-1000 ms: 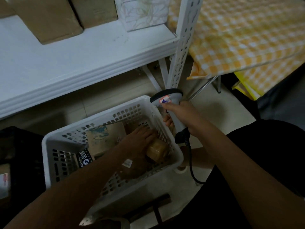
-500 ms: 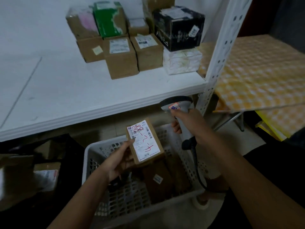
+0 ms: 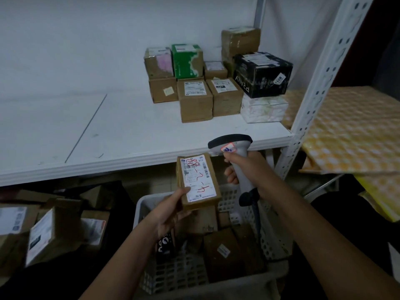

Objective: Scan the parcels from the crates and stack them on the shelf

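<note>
Yellow checked cloth [image 3: 355,131] lies beside the rack.

parcel [image 3: 199,180] in the left hand [image 3: 167,212] sits just left of the scanner [image 3: 232,152] in the right hand [image 3: 244,167], both over the crate [image 3: 229,199] below the shelf [image 3: 121,135]. stacked boxes [image 3: 213,83] back right on it; more parcels [image 3: 54,230], i think, left of the crate.

The left hand [image 3: 167,210] has lifted the parcel [image 3: 198,180] from the crate [image 3: 151,276] up beside the scanner [image 3: 232,148].
</note>
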A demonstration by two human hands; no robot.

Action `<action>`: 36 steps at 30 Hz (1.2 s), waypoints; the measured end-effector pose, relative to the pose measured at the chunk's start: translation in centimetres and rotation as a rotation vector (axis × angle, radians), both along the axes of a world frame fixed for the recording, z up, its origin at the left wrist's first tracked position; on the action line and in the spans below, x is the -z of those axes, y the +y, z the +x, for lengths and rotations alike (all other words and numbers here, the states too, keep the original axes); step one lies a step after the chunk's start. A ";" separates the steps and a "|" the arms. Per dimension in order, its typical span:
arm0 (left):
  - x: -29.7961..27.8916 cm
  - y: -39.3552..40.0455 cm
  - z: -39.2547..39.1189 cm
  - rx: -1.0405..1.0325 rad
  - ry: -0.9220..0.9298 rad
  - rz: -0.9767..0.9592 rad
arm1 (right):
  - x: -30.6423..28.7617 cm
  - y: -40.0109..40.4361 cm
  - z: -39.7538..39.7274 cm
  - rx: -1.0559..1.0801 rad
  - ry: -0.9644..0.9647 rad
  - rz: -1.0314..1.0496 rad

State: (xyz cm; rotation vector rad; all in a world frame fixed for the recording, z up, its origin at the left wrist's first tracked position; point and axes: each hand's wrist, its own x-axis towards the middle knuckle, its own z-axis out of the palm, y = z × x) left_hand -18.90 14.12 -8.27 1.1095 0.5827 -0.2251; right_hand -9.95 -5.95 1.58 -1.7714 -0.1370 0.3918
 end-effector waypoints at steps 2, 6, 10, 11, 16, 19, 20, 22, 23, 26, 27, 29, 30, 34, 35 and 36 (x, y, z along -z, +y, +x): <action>-0.4 0.4 -0.2 0.017 -0.013 0.044 | -0.9 0.2 -0.1 -0.025 -0.015 -0.018; -1.3 1.8 0.2 0.035 -0.064 0.240 | -2.7 0.2 0.1 -0.116 -0.048 -0.118; -3.0 3.8 0.4 0.104 -0.123 0.446 | -4.2 0.1 0.2 -0.230 -0.104 -0.201; -3.6 4.2 0.4 0.143 -0.140 0.484 | -4.6 0.1 0.2 -0.253 -0.116 -0.228; -6.9 5.3 1.0 0.139 -0.238 0.531 | -6.5 0.6 0.1 -0.338 -0.164 -0.354; -9.0 5.4 1.9 0.122 -0.275 0.645 | -7.8 0.6 0.1 -0.350 -0.193 -0.363; -9.6 5.5 2.2 0.122 -0.283 0.674 | -8.1 0.5 0.1 -0.346 -0.204 -0.365; -10.5 5.6 3.0 0.108 -0.284 0.725 | -8.9 0.3 0.2 -0.338 -0.222 -0.380; -10.7 5.7 3.4 0.110 -0.281 0.747 | -9.3 0.1 0.2 -0.338 -0.229 -0.395; -11.5 5.9 4.3 0.137 -0.282 0.793 | -10.4 -0.2 0.0 -0.356 -0.248 -0.445; -11.7 5.9 4.6 0.144 -0.280 0.804 | -10.7 -0.3 0.0 -0.362 -0.251 -0.455; -12.1 5.7 5.1 0.147 -0.275 0.824 | -11.2 -0.4 -0.1 -0.368 -0.255 -0.469; -12.2 5.7 5.3 0.143 -0.270 0.831 | -11.4 -0.5 -0.1 -0.373 -0.258 -0.473; -12.4 5.8 5.7 0.150 -0.257 0.844 | -12.2 -1.0 -0.2 -0.397 -0.258 -0.482; -12.4 5.8 5.8 0.150 -0.253 0.846 | -12.4 -1.1 -0.2 -0.399 -0.259 -0.489; -12.4 5.9 5.9 0.149 -0.246 0.847 | -12.5 -1.2 -0.2 -0.401 -0.261 -0.493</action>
